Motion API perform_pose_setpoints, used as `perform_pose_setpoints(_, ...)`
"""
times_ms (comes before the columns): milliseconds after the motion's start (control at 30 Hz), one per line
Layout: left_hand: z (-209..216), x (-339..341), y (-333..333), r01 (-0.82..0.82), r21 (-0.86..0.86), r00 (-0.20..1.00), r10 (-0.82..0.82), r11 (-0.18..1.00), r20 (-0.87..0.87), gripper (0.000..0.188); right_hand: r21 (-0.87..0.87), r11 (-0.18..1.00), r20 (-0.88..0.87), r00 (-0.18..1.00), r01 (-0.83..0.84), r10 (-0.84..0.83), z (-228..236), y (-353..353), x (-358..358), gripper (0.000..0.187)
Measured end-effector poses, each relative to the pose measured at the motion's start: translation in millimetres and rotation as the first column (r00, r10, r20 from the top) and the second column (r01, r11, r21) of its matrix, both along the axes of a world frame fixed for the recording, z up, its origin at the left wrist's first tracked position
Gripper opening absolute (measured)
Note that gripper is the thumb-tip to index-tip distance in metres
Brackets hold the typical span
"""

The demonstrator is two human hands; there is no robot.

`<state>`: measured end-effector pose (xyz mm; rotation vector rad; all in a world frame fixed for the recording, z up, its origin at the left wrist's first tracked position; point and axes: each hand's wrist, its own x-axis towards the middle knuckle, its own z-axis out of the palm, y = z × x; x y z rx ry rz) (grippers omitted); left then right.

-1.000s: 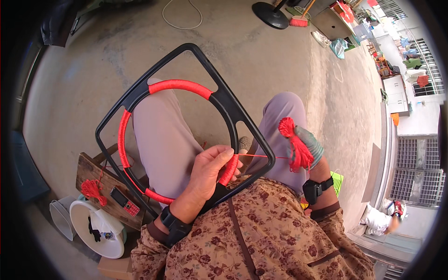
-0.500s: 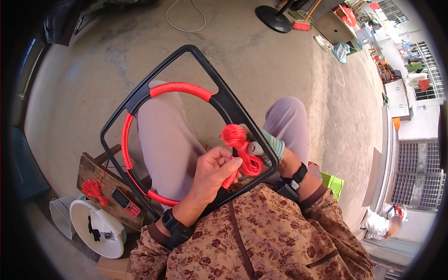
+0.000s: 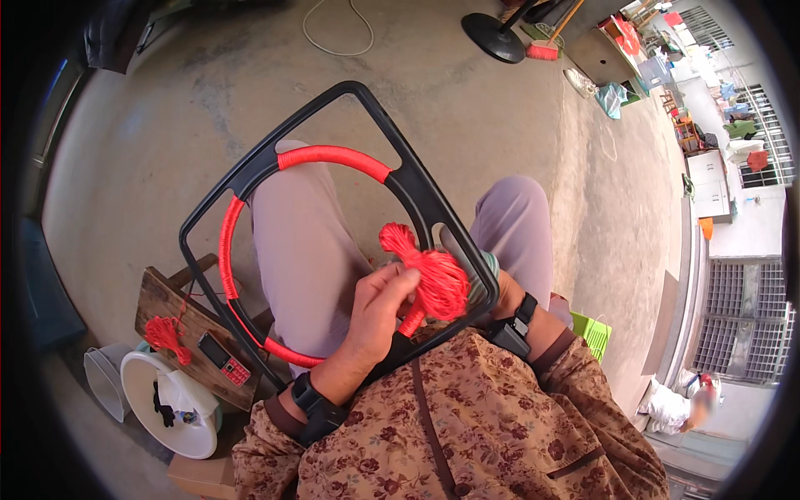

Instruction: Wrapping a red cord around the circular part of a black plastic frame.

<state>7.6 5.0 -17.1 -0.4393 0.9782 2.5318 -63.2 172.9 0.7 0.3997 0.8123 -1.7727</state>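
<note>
A black frame with rounded corners and a round inner ring leans tilted over my lap. Glossy red cord is wound tightly round parts of that ring, with bare black stretches between. My left hand, bare, pinches a tied bundle of red cord at its narrow middle, over the ring's near right side. Behind the bundle and the frame's right bar is my right hand, in a grey-green glove. Its fingers are mostly hidden, so its grip does not show.
On my left stands a small wooden bench bearing another red cord bundle and a red-and-black keypad phone. Beside it are a white basin and a pale bucket. A green crate is at my right.
The cord bundle has swung across to the near side of the ring and now covers more of my gloved right hand. My left hand has shifted slightly left. The frame has moved a little right.
</note>
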Motion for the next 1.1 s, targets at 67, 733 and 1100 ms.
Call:
perform_pose_setpoints(67, 1.9, 1.4, 3.3, -0.066, 0.016, 0.998, 0.065, 0.998, 0.008, 0.027, -0.114, 0.993, 0.118, 0.993, 0.032, -0.019, 10.9, 0.1, 1.3, 0.045)
perform_pose_setpoints(733, 5.6, -5.4, -1.8, 0.136, 0.048, 0.986, -0.14, 0.99, 0.093, 0.025, -0.108, 0.929, -0.23, 0.901, 0.353, -0.369, 1.3, 80.2, 14.0, 0.044)
perform_pose_setpoints(1100, 9.4, -6.2, 0.7, 0.063, -0.005, 0.998, -0.063, 0.998, 0.015, 0.016, 0.099, 0.493, -0.566, 0.457, 0.864, -0.686, -8.5, 180.8, -38.1, 0.048)
